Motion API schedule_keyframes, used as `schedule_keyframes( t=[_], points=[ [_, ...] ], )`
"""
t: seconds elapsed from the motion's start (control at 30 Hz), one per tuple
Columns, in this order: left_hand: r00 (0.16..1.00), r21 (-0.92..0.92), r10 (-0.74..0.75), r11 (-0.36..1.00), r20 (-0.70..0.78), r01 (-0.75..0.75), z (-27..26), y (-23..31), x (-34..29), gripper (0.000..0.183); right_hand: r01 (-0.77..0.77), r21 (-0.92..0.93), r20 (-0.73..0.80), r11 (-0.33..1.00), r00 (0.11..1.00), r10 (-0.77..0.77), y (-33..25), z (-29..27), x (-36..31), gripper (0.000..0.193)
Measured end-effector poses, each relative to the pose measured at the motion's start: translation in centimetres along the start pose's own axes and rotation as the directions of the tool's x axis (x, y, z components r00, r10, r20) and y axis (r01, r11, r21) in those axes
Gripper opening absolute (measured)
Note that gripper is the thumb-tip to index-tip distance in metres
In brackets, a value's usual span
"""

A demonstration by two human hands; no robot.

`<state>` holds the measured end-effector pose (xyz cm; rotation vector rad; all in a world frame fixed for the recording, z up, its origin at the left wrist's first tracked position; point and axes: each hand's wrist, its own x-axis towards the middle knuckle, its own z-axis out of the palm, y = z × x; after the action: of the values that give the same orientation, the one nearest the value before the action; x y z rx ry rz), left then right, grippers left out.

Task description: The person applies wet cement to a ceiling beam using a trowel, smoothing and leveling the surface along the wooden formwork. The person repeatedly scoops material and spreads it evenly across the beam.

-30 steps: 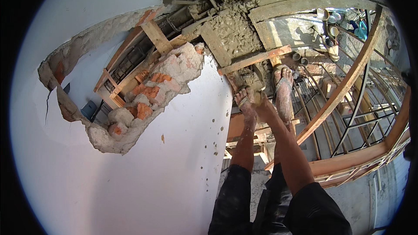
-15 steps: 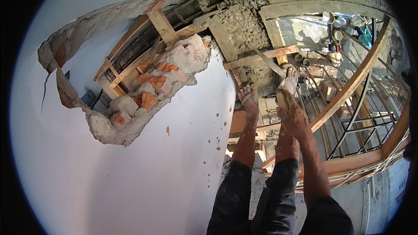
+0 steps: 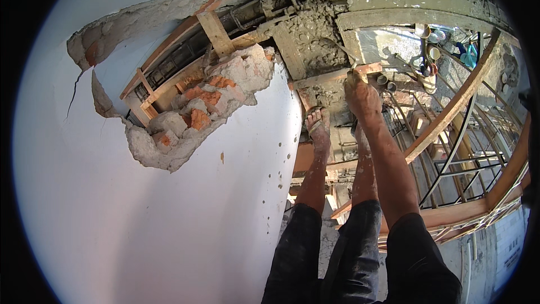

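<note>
The fingers [image 3: 351, 94] of the right hand [image 3: 363, 103] are curled closed round the grip of a trowel [image 3: 340, 49]; how tightly, we cannot tell. We find the hand at the right end of the plank [image 3: 320, 77], with the trowel's blade reaching beyond the plank over wet mortar [image 3: 315, 34]. Whether blade and mortar touch, we cannot tell. The left hand is out of view; its state we cannot tell. On the near side of the plank we note a bare left foot [image 3: 318, 123]. Left of the plank we record a white wall [image 3: 214, 231] and broken brick [image 3: 209, 97]. Just right of the plank we observe two cups [image 3: 386, 82]; farther right, a beam [image 3: 454, 107].
</note>
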<state>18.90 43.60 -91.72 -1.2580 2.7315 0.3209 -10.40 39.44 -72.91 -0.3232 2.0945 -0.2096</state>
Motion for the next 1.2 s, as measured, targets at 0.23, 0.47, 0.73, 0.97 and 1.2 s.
schedule_keyframes(
  t=[0.23, 0.47, 0.73, 0.97, 1.2],
  points=[
    [0.929, 0.022, -0.052, 0.999, 0.366, 0.047, -0.3, -0.4, 0.2, 0.049, 0.111, -0.07, -0.047, 0.991, 0.992, -0.115, -0.5, -0.1, 0.3, 0.046],
    [0.997, -0.053, -0.035, 0.998, 0.067, 0.038, -1.1, -0.6, 0.4, 0.051, 0.094, -0.46, 0.08, 0.883, 0.995, -0.064, -1.0, 2.6, 2.5, 0.058],
    [0.977, 0.049, 0.028, 0.998, 0.21, -0.039, -3.1, 0.0, 1.2, 0.047, 0.238, -0.363, -0.114, 0.901, 0.948, -0.296, -1.1, -0.4, 4.4, 0.044],
    [0.999, -0.059, 0.016, 0.998, 0.046, -0.013, -0.8, -0.9, -0.1, 0.052, 0.126, -0.644, 0.095, 0.755, 0.992, -0.085, -0.7, 2.6, 0.2, 0.052],
    [0.942, -0.058, -0.034, 0.997, 0.334, 0.056, -0.1, -1.1, -0.2, 0.049, 0.107, -0.388, 0.098, 0.916, 0.992, -0.074, -3.7, 1.6, 3.2, 0.029]
  ],
)
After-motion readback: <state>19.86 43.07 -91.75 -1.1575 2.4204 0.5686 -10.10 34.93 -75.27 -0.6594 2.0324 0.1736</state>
